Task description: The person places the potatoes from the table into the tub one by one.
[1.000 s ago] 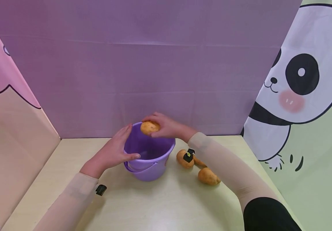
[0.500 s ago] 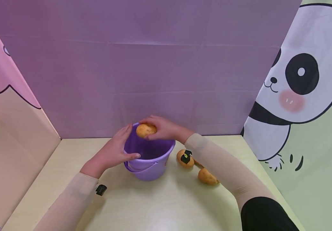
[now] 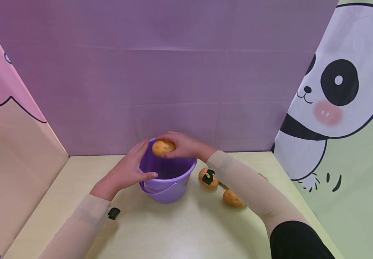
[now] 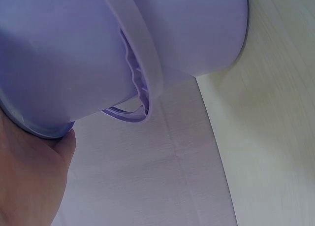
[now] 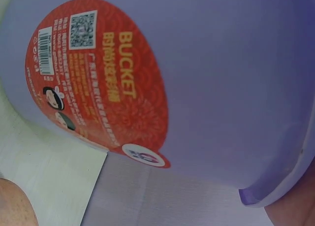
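Note:
A purple bucket point(image 3: 168, 192) stands upright on the table by the back wall, its handle hanging down at the front. My left hand point(image 3: 126, 171) holds its left rim, fingers spread along the far side and thumb along the near rim. The left wrist view shows the thumb right at the rim. In my right hand point(image 3: 184, 145) is a potato point(image 3: 162, 148), pinched between thumb and fingers, over the bucket's mouth. The right wrist view is filled by the bucket's side with its red label point(image 5: 98, 83); the held potato is hidden there.
To the bucket's right, more potatoes lie on the table point(image 3: 173, 230): one point(image 3: 205, 172) partly behind the black wrist camera, another point(image 3: 233, 199) nearer the front, others mostly hidden by the right forearm. A purple wall point(image 3: 173, 72) rises behind; printed panels flank both sides.
My right hand has moved slightly left and down with the potato, farther over the bucket's mouth. The left hand and bucket have stayed in place.

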A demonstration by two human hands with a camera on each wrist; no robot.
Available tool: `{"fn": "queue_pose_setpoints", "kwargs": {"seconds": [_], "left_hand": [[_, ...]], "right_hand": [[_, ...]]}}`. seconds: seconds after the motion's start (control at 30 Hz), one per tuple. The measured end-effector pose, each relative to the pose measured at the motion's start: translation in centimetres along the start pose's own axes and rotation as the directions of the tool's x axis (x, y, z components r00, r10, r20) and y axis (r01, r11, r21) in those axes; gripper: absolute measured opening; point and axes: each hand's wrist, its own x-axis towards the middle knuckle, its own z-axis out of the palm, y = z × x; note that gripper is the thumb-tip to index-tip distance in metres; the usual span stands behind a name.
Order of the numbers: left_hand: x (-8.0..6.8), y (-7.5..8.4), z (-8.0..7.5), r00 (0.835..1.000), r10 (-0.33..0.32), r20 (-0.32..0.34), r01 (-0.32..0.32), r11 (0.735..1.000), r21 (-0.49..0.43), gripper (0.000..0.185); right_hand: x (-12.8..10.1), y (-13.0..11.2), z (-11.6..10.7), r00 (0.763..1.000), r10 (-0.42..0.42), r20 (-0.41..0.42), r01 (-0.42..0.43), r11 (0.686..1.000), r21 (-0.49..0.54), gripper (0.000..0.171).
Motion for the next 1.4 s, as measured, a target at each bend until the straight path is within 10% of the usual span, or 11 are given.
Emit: {"fn": "queue_pose_setpoints", "kwargs": {"seconds": [0.77, 1.0, 1.4], "left_hand": [[0.0, 0.0, 0.0, 1.0, -0.014, 0.007, 0.014, 1.0, -0.005, 0.122], [-0.1, 0.1, 0.0, 1.0, -0.022, 0.01, 0.022, 1.0, -0.009, 0.124], [0.0, 0.2, 0.0, 1.0, -0.01, -0.005, 0.01, 1.0, -0.003, 0.125]], "right_hand": [[-1.0, 0.5, -0.7, 0.988, -0.084, -0.126, 0.092, 0.994, 0.062, 0.041], [-3.7, 0.8, -2.0, 0.938, -0.141, -0.316, 0.175, 0.981, 0.082, 0.024], [-10.0, 3.3, -3.4, 0.933, -0.028, -0.359, 0.075, 0.99, 0.119, 0.017]]}}
